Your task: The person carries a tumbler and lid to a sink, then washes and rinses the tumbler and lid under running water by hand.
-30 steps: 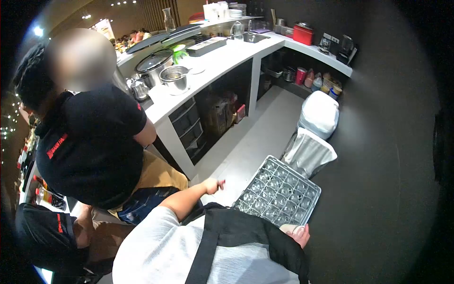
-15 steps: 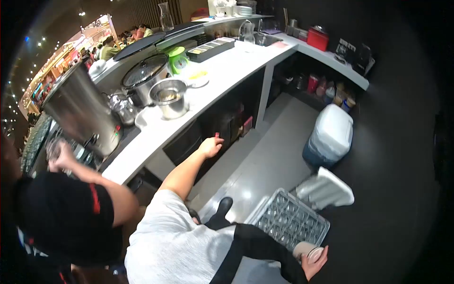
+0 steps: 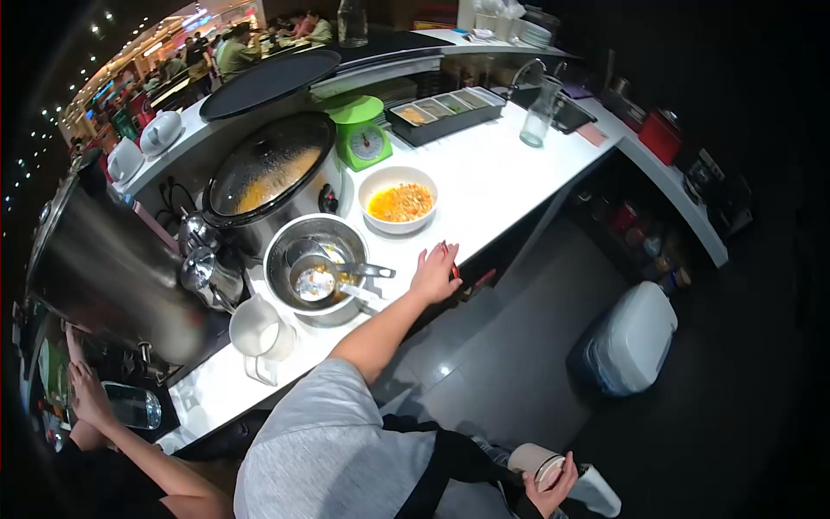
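My left hand (image 3: 432, 278) is over the counter's front edge, fingers closed around a slim red thing (image 3: 455, 265) that looks like a pen. My right hand (image 3: 553, 486), low at my side, grips a pale cup-shaped container (image 3: 534, 463) lying tilted. Ahead of the left hand stands a white bowl (image 3: 399, 227) of orange-yellow food. Beside it is a steel pot (image 3: 275, 270) holding a ladle (image 3: 303, 249) and another handled utensil. A white pitcher (image 3: 257, 329) stands nearer me, left of the pot.
A lidded cooker (image 3: 259, 186), green kitchen scale (image 3: 363, 143), condiment tray (image 3: 445, 117) and glass bottle (image 3: 538, 117) stand on the counter (image 3: 497, 186). A large steel urn (image 3: 112, 268) is left, beside a co-worker's hands (image 3: 91, 402). A white-lidded bin (image 3: 635, 333) stands on the floor.
The view has turned toward the counter. My left hand has risen from beside the cabinet front to the counter edge. My right hand still holds the container.
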Demonstrator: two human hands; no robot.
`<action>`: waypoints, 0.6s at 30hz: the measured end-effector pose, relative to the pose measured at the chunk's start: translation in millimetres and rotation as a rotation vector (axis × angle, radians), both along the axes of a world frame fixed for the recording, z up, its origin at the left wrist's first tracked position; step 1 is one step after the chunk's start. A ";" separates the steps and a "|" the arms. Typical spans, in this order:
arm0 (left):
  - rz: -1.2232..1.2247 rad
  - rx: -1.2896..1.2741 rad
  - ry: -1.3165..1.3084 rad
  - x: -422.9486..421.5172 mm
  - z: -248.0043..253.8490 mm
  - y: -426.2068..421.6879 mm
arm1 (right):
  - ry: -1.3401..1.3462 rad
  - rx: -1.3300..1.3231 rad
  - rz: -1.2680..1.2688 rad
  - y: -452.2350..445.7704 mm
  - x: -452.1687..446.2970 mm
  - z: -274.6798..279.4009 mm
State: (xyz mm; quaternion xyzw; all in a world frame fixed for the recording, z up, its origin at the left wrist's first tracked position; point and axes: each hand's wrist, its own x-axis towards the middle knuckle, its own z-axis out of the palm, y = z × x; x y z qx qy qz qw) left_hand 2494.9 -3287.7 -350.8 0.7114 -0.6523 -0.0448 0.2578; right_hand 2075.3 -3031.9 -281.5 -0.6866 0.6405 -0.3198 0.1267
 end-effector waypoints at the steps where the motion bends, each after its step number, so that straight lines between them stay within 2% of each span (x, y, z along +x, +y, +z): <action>1: 0.033 -0.009 0.091 -0.9 3.7 0.9 | 0.032 -0.025 0.010 -12.6 -0.8 -0.5; 2: 0.070 -0.150 0.084 -0.8 -6.4 -3.1 | 0.022 -0.064 0.010 -24.6 -1.3 -5.3; 3: 0.024 -0.073 0.212 -0.4 11.8 -1.1 | 0.020 -0.065 0.004 -34.9 1.6 -4.7; 4: -0.003 -0.198 0.294 -1.9 1.2 -8.5 | 0.017 -0.064 0.000 -43.8 3.8 -1.3; 5: -0.010 -0.299 0.529 -11.3 -10.6 -14.7 | 0.013 -0.064 -0.001 -53.9 6.6 2.8; 6: -0.074 -0.350 0.586 -17.0 -7.3 -21.8 | 0.022 -0.104 0.005 -64.0 11.1 8.2; 7: -0.099 -0.239 0.744 -27.2 4.4 -26.6 | 0.051 -0.164 0.061 -78.0 0.6 -1.7; 8: -0.175 -0.280 0.795 -40.4 14.5 -32.0 | 0.049 -0.202 0.090 -92.5 -0.5 -0.8; 10: -0.309 -0.264 0.810 -64.0 33.9 -41.3 | 0.048 -0.288 0.132 -119.8 2.5 11.3; 12: -0.419 -0.175 0.668 -84.0 61.5 -44.8 | 0.059 -0.311 0.145 -148.3 4.7 25.3; 15: -0.564 -0.253 0.467 -105.3 53.0 -72.8 | 0.047 -0.322 0.178 -198.0 4.9 40.8; 17: -0.506 -0.184 0.418 -114.1 58.5 -94.6 | 0.044 -0.303 0.206 -239.4 -1.5 42.2; 18: -0.485 -0.146 0.398 -119.5 58.2 -106.5 | -0.035 -0.265 0.260 -272.3 -13.5 19.3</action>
